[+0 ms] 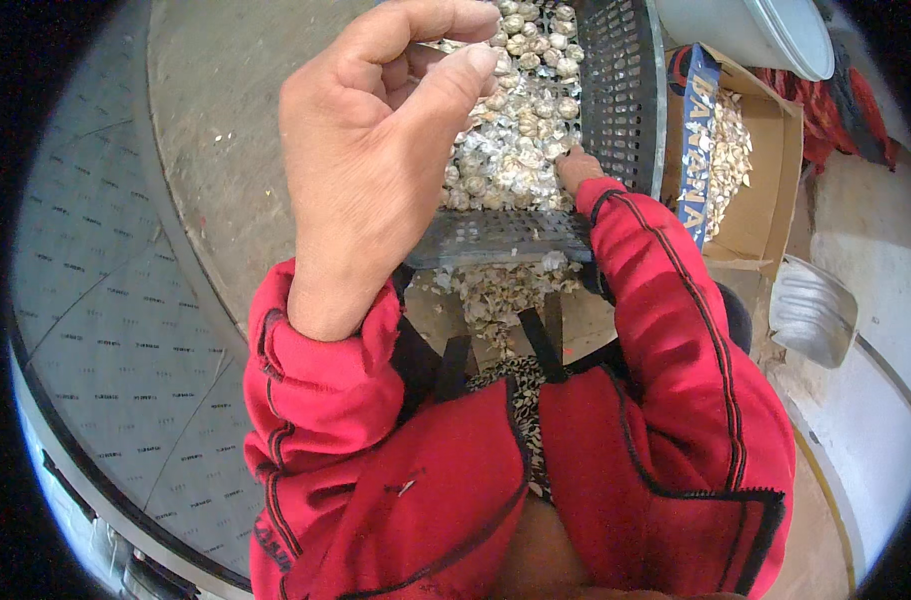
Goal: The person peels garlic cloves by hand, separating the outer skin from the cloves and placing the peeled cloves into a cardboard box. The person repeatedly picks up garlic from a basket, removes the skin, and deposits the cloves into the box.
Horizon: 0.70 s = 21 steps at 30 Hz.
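Note:
My left hand [373, 142] is raised close to the camera, its fingers curled and the thumb a little apart from the index finger. Nothing shows between them. Behind it, a dark plastic crate [622, 97] holds many garlic bulbs [530, 60] and a layer of loose papery garlic skins [511, 161]. My right hand [579, 169] reaches inside the crate by its right wall, at the edge of the skins and bulbs. Its fingertips are mostly hidden, so I cannot tell whether they grip anything. My left hand covers part of the crate's left side.
Right of the crate stands a cardboard banana box [774, 161] with garlic cloves [729, 157] inside. A pale plastic bucket [748, 37] is beyond it, and a metal scoop-like pan [812, 311] lies nearer. Fallen skins [493, 292] lie below the crate's near wall.

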Available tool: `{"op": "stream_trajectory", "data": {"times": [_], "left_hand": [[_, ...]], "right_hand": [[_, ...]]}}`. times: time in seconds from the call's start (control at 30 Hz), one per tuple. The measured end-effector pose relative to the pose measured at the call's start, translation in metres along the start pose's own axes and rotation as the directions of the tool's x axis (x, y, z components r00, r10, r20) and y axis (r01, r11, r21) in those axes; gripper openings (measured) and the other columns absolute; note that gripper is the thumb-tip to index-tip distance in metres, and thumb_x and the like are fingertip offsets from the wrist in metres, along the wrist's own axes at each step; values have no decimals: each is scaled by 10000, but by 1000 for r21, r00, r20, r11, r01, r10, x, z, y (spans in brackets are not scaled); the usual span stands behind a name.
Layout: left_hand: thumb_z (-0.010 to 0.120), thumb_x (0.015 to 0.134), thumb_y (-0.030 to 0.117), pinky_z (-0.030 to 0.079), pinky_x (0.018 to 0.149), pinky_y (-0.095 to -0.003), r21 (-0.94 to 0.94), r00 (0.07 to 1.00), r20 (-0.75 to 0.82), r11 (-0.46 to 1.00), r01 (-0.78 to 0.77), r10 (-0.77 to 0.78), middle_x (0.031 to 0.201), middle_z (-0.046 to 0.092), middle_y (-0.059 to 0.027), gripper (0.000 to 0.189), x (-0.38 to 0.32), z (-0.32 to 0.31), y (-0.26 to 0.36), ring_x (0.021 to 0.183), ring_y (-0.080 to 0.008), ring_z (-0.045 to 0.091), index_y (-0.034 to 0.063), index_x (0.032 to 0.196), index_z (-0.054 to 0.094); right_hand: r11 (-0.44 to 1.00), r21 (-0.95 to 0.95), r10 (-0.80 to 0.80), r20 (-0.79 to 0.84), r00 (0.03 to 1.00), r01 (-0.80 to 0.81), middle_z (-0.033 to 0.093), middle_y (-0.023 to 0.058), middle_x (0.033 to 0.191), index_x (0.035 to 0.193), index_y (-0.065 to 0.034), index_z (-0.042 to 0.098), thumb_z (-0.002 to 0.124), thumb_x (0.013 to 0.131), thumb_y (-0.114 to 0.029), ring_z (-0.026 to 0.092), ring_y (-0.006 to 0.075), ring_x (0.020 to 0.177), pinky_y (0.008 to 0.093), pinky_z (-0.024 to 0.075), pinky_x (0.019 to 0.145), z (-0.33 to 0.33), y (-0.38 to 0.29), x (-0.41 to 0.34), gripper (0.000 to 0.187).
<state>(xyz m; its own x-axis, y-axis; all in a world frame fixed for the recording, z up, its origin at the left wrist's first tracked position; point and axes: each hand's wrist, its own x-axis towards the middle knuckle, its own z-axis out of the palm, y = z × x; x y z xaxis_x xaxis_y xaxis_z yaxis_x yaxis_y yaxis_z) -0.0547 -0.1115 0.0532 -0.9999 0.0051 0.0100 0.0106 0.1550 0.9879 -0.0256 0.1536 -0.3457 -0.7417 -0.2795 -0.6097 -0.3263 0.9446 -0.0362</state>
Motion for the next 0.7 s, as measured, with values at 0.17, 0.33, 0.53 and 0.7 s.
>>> {"op": "stream_trajectory", "data": {"times": [0.17,0.33,0.53,0.7], "left_hand": [[616,883,80,484,655,-228,2,1000,24,1000,0,0,1038,679,-103,210,-2,4,3,810,-122,630,-13,1069,651],[610,884,63,482,646,-226,-75,998,36,996,-44,47,1031,681,-98,202,-3,7,0,802,-125,636,-9,1068,652],[619,869,67,481,642,-221,-52,999,35,999,14,-12,988,684,-63,203,5,13,-5,789,-112,637,16,1061,658],[671,789,90,494,789,-292,238,994,29,965,-113,109,969,685,-76,320,21,33,-27,863,-153,621,-5,1092,636]], "right_hand": [[1000,-8,1,-43,999,-1,587,263,1021,1045,-55,639,536,833,-141,653,371,887,448,544,726,-4,1,1,251],[975,209,-63,-50,997,72,643,219,907,1009,-21,615,565,821,-185,679,304,753,427,544,631,-30,-2,3,255],[131,979,-206,180,962,-156,674,149,966,1014,-35,606,585,858,-317,661,178,687,272,536,550,-160,-11,-26,323],[-420,899,-282,-259,924,123,667,163,996,1182,-18,538,490,950,-284,633,137,694,234,527,540,-283,-19,-116,356]]}}
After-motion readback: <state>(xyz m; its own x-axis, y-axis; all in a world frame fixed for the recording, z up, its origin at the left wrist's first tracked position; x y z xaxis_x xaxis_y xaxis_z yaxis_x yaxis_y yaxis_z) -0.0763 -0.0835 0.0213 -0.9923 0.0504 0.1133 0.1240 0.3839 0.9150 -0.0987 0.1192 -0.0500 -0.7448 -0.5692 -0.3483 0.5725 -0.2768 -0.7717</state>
